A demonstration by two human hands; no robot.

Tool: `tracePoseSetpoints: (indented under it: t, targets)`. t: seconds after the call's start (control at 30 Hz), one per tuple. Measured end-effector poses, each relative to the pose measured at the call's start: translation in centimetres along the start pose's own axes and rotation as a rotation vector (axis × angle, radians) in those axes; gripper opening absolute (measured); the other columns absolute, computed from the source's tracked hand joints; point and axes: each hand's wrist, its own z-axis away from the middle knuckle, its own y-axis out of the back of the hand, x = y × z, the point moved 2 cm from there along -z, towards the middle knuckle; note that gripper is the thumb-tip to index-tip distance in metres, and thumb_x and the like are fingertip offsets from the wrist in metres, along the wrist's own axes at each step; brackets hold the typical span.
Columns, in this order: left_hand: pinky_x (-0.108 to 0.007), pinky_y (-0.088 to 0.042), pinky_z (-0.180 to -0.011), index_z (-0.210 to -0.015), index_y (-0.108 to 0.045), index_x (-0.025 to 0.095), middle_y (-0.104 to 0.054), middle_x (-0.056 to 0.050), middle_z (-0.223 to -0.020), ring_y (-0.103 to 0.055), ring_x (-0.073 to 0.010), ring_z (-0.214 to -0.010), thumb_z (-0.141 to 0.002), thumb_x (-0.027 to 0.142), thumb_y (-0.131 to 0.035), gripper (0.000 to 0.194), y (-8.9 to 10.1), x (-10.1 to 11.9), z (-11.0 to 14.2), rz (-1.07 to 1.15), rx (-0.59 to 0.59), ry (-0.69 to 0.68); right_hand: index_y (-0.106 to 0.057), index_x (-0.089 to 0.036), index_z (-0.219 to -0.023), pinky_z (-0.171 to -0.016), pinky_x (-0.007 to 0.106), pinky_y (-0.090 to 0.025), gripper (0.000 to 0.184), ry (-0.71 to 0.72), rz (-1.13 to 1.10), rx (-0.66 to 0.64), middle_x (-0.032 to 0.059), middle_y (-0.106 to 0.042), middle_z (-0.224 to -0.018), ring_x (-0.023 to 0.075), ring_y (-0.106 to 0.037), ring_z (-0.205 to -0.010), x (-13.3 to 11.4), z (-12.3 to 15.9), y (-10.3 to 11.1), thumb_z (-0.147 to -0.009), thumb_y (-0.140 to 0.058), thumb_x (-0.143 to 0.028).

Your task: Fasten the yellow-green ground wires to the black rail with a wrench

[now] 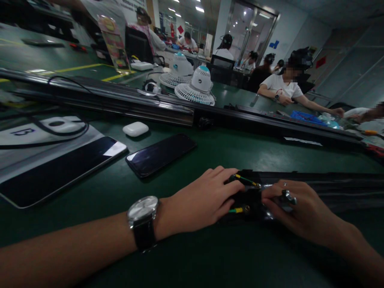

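On the green table in front of me lies a long black bar-like part (345,188), its left end between my hands. Two green-and-yellow wires (247,179) with ring terminals are fixed to that end. My left hand (201,200), with a watch on its wrist, is closed across the end, fingers at the far side and thumb at the near side. My right hand (306,210) is closed in a pinch just beside the terminals. From between its fingers sticks a small silver metal piece (289,197); its lower part is hidden and its kind is unclear.
A dark phone (162,155), a white earbud case (135,129) and a tablet-like black screen (64,172) lie at left near a cable (87,130). Long black bars (270,124) cross the table beyond. Farther back stand white fans (196,88); people sit around.
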Motion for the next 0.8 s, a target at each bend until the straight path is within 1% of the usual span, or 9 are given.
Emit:
tracePoseSetpoints:
  t: [0.17,0.3,0.47,0.6,0.8]
  targets:
    - [-0.042,-0.041,-0.105,-0.123,-0.054,0.022,-0.042,-0.003,-0.146,-0.044,-0.0209,-0.125,-0.098,0.023,-0.052,0.025,0.09,0.11,-0.06,-0.021,-0.007,0.003,-0.063,-0.017,-0.105,-0.065,0.028,-0.049,0.012,0.011,0.006,0.028,0.0041,-0.07,-0.087,0.0134,-0.064,-0.071,0.13,0.17,-0.08,-0.1,-0.052,-0.018]
    - [-0.042,-0.04,-0.106,-0.124,-0.053,0.023,-0.04,-0.003,-0.147,-0.042,-0.0209,-0.127,-0.099,0.023,-0.052,0.026,0.07,0.08,-0.05,-0.011,-0.015,0.006,-0.06,-0.018,-0.107,-0.067,0.028,-0.05,0.01,0.002,0.003,0.039,0.0036,-0.071,-0.092,0.0135,-0.066,-0.075,0.19,0.19,-0.12,-0.101,-0.053,-0.016]
    - [-0.042,-0.04,-0.106,-0.126,-0.051,0.023,-0.039,-0.002,-0.147,-0.041,-0.0204,-0.127,-0.099,0.024,-0.05,0.026,0.06,0.05,-0.1,-0.02,-0.035,0.015,-0.059,-0.019,-0.106,-0.066,0.027,-0.05,0.008,-0.008,-0.001,0.025,0.0022,-0.07,-0.091,0.0123,-0.065,-0.075,0.11,0.26,-0.11,-0.102,-0.051,-0.018]
    - [-0.042,-0.04,-0.106,-0.126,-0.051,0.022,-0.038,-0.003,-0.148,-0.04,-0.0209,-0.127,-0.1,0.024,-0.049,0.026,0.06,0.1,-0.11,-0.023,-0.04,0.017,-0.057,-0.02,-0.108,-0.07,0.027,-0.05,0.007,-0.011,0.005,0.047,0.001,-0.07,-0.094,0.0121,-0.065,-0.079,0.08,0.37,-0.18,-0.102,-0.052,-0.018]
    - [-0.043,-0.04,-0.106,-0.126,-0.051,0.023,-0.039,-0.003,-0.147,-0.041,-0.0213,-0.125,-0.099,0.024,-0.051,0.027,-0.05,0.08,-0.03,-0.021,-0.035,0.01,-0.056,-0.021,-0.11,-0.068,0.028,-0.049,0.008,-0.037,0.025,0.061,-0.0008,-0.07,-0.093,0.0117,-0.064,-0.075,0.1,0.38,-0.31,-0.103,-0.053,-0.019]
